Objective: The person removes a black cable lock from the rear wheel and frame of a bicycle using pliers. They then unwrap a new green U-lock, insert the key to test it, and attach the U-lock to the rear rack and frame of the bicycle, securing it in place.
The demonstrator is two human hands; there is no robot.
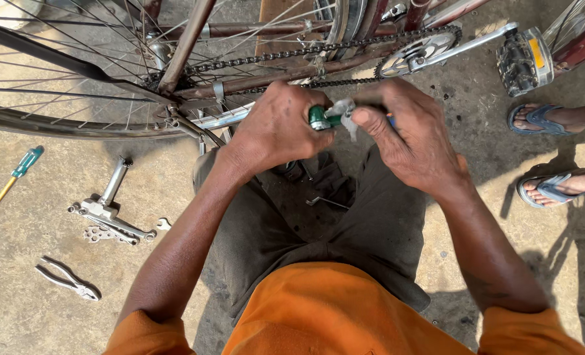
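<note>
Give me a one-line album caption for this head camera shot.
Both hands, left and right, grip a small green tool beside a bicycle chain, with pliers lying on the ground.

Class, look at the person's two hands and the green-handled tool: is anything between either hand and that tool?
Nothing visible. The left hand is wrapped around the green-handled tool, and the right hand pinches a small pale scrap against it.

Chain (318, 49) and wheel (75, 85) block ahead; bare concrete (29, 230) left.
</note>
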